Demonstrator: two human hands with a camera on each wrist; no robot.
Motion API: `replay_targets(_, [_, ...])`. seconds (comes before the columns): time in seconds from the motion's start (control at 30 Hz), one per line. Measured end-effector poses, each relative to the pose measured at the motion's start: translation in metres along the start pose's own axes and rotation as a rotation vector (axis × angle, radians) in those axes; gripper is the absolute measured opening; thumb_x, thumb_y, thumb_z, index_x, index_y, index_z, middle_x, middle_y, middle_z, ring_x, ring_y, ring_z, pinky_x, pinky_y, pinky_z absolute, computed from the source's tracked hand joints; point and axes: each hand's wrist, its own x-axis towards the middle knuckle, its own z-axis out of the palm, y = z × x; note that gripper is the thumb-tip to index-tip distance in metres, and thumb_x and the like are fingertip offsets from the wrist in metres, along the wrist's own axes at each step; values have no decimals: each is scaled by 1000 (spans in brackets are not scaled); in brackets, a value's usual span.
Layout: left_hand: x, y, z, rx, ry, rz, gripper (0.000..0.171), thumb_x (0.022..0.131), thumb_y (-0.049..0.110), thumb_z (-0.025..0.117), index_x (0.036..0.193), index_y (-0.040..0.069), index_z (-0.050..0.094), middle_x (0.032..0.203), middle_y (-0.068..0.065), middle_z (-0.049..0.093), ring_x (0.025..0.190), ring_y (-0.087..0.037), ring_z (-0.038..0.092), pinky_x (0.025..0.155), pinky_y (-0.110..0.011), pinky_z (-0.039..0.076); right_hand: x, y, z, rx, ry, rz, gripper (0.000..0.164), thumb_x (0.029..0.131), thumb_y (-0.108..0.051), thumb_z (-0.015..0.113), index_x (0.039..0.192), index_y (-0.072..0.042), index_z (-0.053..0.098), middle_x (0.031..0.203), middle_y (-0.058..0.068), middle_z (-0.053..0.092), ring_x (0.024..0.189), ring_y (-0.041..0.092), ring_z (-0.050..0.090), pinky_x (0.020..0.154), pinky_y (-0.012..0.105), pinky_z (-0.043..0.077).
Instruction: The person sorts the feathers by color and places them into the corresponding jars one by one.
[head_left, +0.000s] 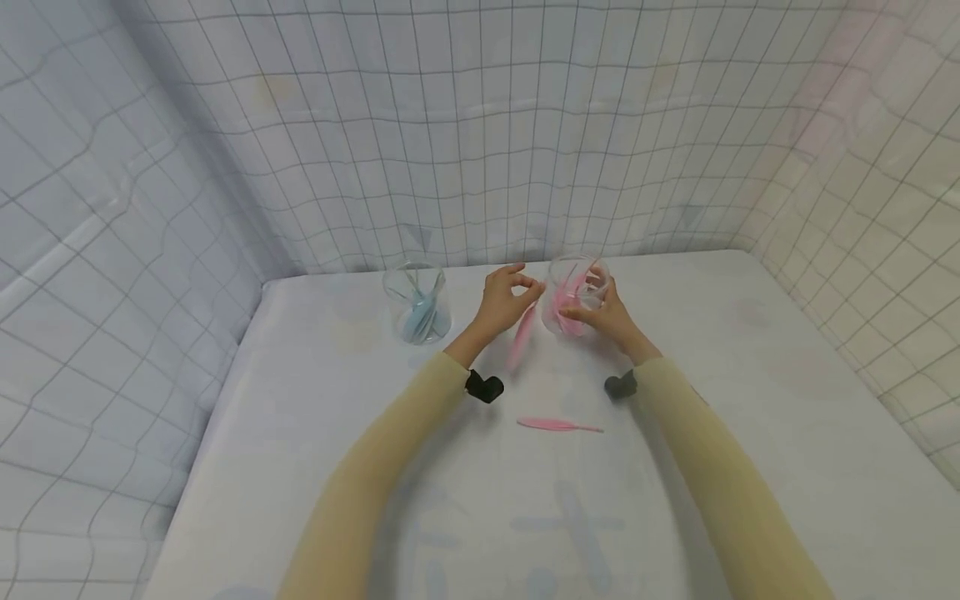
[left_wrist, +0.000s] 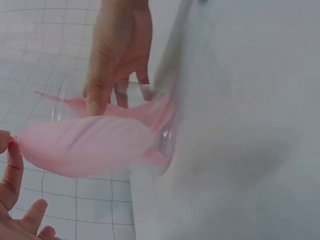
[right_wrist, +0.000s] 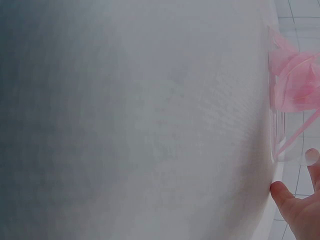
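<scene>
My left hand (head_left: 504,300) pinches a pink feather (head_left: 522,337) by its quill tip, and the vane hangs downward. The left wrist view shows this feather (left_wrist: 85,147) large, in front of a clear cup (left_wrist: 167,135). Around that cup (head_left: 550,321), which stands upright and contains several pink feathers (head_left: 570,310), my right hand (head_left: 613,318) curls from the right, thumb in front and fingers behind. Part of the right hand (right_wrist: 302,210) shows beside the cup in the right wrist view. Another pink feather (head_left: 551,424) lies flat on the table between the forearms.
A second clear cup (head_left: 396,304) with several blue feathers (head_left: 423,318) stands to the left. The white-covered table (head_left: 315,375) ends at a grid-patterned sheet (head_left: 420,125) behind and at the sides. A small reddish tip (head_left: 699,394) shows beside the right sleeve.
</scene>
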Motion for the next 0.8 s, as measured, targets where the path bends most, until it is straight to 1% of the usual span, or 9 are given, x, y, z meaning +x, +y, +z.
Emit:
replay_targets(0.13, [14, 12, -1, -128, 104, -56, 27, 93, 28, 62, 93, 2, 73, 137, -8, 50, 131, -27, 32, 107, -45, 22, 1, 1, 0, 15, -6, -8, 95, 80, -23, 79, 148, -15, 12, 149, 18, 23, 135, 37, 20, 107, 56, 20])
replay_targets(0.3, [33, 29, 0, -260, 213, -128, 31, 94, 32, 60, 97, 4, 70, 139, -5, 48, 133, -24, 28, 108, -44, 21, -1, 3, 1, -3, 7, -28, 96, 79, -31, 79, 147, -19, 13, 149, 13, 25, 135, 32, 22, 107, 53, 22])
replay_targets(0.4, [45, 37, 2, -346, 286, -171, 31, 95, 34, 59, 100, 5, 69, 138, -2, 49, 133, -21, 29, 107, -43, 23, -2, 3, 1, -11, 7, -34, 95, 79, -31, 79, 147, -20, 13, 149, 13, 25, 135, 32, 22, 107, 53, 22])
replay_targets(0.47, [52, 42, 5, -393, 337, -184, 30, 95, 33, 58, 100, 6, 68, 136, 0, 50, 132, -20, 29, 106, -44, 25, -3, 0, 1, -4, 7, -34, 94, 79, -29, 79, 146, -19, 14, 148, 14, 25, 135, 33, 22, 107, 54, 22])
replay_targets(0.6, [65, 49, 11, -432, 421, -201, 26, 96, 31, 57, 99, 7, 68, 133, 2, 53, 128, -19, 32, 102, -41, 28, -11, -16, 1, 5, -5, -34, 92, 80, -20, 78, 146, -12, 14, 148, 19, 25, 134, 38, 21, 106, 57, 21])
replay_targets(0.7, [71, 54, 16, -452, 469, -215, 27, 96, 32, 57, 97, 7, 67, 133, 1, 53, 124, -19, 33, 99, -39, 31, -16, -24, 1, 6, -14, -40, 92, 81, -19, 77, 146, -9, 13, 147, 22, 24, 134, 40, 22, 105, 59, 21])
replay_targets(0.8, [76, 57, 21, -477, 514, -233, 28, 96, 35, 56, 96, 9, 66, 132, -1, 53, 122, -19, 34, 97, -38, 33, -12, -16, 1, 22, -11, -41, 92, 80, -22, 79, 146, -12, 15, 147, 20, 25, 134, 38, 23, 105, 58, 21])
